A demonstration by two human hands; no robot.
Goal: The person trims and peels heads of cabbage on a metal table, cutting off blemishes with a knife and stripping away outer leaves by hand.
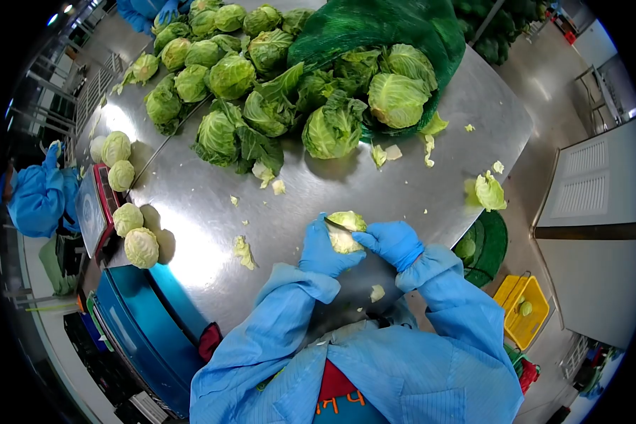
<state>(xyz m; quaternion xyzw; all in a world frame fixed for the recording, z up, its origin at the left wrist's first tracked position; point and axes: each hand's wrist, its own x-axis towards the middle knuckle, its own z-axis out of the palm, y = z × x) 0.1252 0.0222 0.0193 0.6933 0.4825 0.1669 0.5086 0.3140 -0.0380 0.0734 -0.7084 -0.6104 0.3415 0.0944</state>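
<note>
Both of my hands wear blue gloves. My left hand [324, 249] is wrapped around the left side of a small, pale, peeled cabbage [344, 242] above the metal table [311, 191]. A knife [338, 225] is gripped in my right hand [389, 244], its dark blade lying across the upper part of the cabbage and pointing toward my left fingers. The knife's handle is hidden in my glove. Below the hands lies a cut leaf scrap [377, 292]; another leaf piece [243, 252] rests to the left.
Several leafy cabbages [219, 134] crowd the table's far side, some inside a green mesh bag [381, 28]. Trimmed cabbages [141, 247] line the left, near a red-edged scale [106, 205]. Blue bins [134, 311] stand lower left; a green basket [493, 247] and yellow crate [537, 311] stand right.
</note>
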